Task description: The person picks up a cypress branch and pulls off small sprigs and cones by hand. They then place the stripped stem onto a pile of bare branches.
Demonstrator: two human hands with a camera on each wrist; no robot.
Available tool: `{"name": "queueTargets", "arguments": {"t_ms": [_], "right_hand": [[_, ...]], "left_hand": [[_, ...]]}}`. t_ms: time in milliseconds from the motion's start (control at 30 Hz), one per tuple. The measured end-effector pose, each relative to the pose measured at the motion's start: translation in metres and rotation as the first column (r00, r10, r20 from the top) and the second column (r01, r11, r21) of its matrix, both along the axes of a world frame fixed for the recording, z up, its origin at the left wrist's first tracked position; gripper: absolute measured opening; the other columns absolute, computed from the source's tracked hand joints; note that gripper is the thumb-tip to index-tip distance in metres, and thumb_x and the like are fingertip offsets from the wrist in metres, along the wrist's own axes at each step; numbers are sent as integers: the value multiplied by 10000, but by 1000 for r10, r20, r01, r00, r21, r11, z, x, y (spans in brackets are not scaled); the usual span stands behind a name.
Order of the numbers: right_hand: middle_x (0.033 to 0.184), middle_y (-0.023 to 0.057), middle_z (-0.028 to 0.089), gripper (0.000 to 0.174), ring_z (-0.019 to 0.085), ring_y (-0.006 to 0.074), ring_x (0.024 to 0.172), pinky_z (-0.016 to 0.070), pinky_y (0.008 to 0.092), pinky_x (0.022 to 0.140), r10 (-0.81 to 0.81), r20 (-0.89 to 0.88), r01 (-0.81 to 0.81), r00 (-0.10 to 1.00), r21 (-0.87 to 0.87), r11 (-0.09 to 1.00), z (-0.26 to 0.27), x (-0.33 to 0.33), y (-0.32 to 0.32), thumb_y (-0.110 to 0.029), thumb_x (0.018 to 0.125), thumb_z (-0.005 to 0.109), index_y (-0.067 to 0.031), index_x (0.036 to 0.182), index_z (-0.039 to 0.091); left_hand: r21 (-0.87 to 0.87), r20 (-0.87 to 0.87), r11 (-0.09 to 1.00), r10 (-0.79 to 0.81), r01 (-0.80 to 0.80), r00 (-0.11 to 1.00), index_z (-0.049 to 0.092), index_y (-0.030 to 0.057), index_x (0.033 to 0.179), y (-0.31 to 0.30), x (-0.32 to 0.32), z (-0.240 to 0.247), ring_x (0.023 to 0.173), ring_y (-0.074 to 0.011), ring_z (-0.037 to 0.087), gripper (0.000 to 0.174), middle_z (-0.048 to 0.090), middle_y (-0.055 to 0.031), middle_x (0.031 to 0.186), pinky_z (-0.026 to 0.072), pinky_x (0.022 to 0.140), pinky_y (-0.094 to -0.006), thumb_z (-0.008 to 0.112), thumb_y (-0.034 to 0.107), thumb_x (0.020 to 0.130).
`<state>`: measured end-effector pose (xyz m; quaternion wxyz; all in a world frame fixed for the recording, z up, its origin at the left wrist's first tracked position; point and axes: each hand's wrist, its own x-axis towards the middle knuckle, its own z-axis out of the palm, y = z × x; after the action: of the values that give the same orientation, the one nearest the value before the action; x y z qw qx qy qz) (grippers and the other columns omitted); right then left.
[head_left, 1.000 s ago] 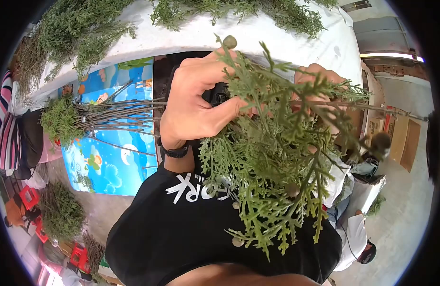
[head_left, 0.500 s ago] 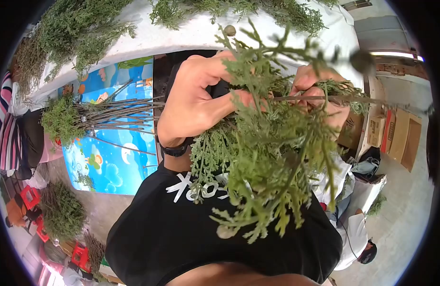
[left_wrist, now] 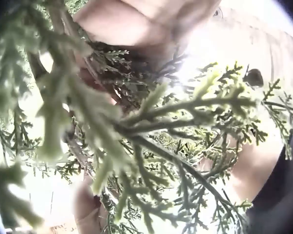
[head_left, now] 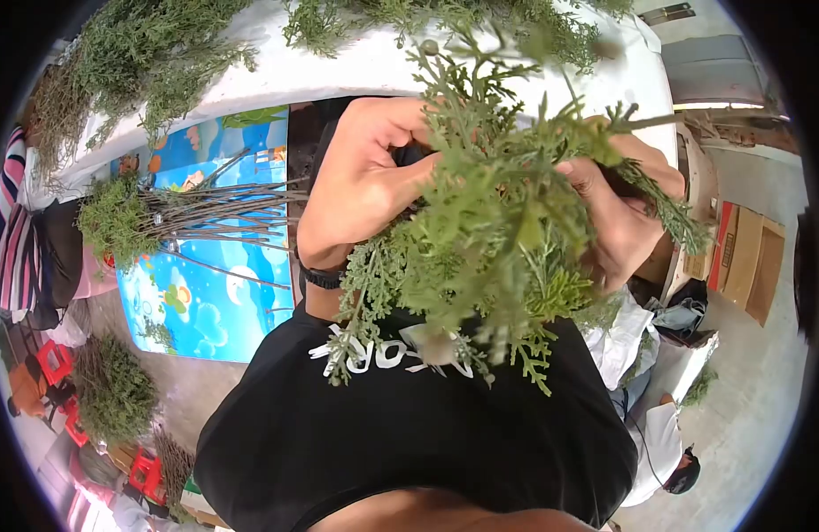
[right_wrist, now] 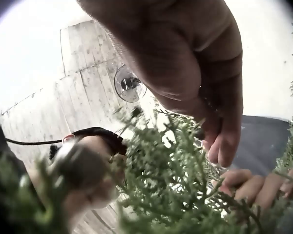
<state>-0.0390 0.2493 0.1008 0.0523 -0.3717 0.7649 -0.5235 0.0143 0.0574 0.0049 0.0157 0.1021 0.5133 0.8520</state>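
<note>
In the head view, a leafy green bunch (head_left: 480, 239) fills the middle, in front of a black shirt. The left hand (head_left: 361, 182) holds its left side, thumb and fingers bent around stems partly hidden by leaves. At its right side, the right hand (head_left: 631, 213) has curled fingers around a sprig (head_left: 662, 208) whose leaves droop past the knuckles. A bare brown stem (head_left: 693, 118) sticks out to the right above that hand. Blurred leaves (left_wrist: 176, 122) cover much of the left wrist view. The right hand (right_wrist: 185, 58) points down at foliage in the right wrist view.
Cut greenery (head_left: 152, 53) lies on a white-covered table (head_left: 339, 75) ahead. Bundled branches (head_left: 117, 222) rest on a blue patterned table (head_left: 206, 328) at left. Cardboard (head_left: 753, 266) stands at right; a person in white (head_left: 662, 439) is lower right. Red stools (head_left: 146, 473) are lower left.
The right hand has shifted right and turned, and the long stem has swung from level to higher up. The bunch's hanging tips have risen. The left hand has stayed nearly in place.
</note>
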Motion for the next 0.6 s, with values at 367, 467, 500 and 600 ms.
{"name": "queueTargets", "arguments": {"t_ms": [367,467,500,600], "right_hand": [[749,154,653,93,654,186,612,526,237,587,-108,340,189,934,-215,958,-8,7,-15,63,741,657,113,820,659],[756,154,655,84,651,185,608,534,246,579,-131,369,212,920,-188,959,-7,11,-22,76,746,651,114,820,661],[758,156,656,83,650,185,607,534,247,575,-115,396,206,911,-197,958,-6,12,-23,77,746,651,114,819,661],[762,163,654,85,646,187,605,532,249,565,-53,426,202,903,-312,928,-15,15,-29,83,742,654,116,820,659]], "left_hand": [[-139,-214,982,98,-129,972,619,-44,859,0,-6,3,722,-107,548,201,649,-62,803,439,696,-238,589,-31,661],[-207,-312,961,113,-183,943,621,-28,880,-7,-14,-31,724,-120,547,240,635,-71,795,438,684,-250,594,-42,642],[-247,-356,944,122,-219,927,623,-24,883,-7,-12,-27,731,-119,549,237,634,-65,802,438,682,-251,593,-36,648],[-156,-377,980,56,-123,924,625,-17,877,-5,-14,-26,724,-117,551,185,633,-41,832,436,664,-252,615,28,698]]}}
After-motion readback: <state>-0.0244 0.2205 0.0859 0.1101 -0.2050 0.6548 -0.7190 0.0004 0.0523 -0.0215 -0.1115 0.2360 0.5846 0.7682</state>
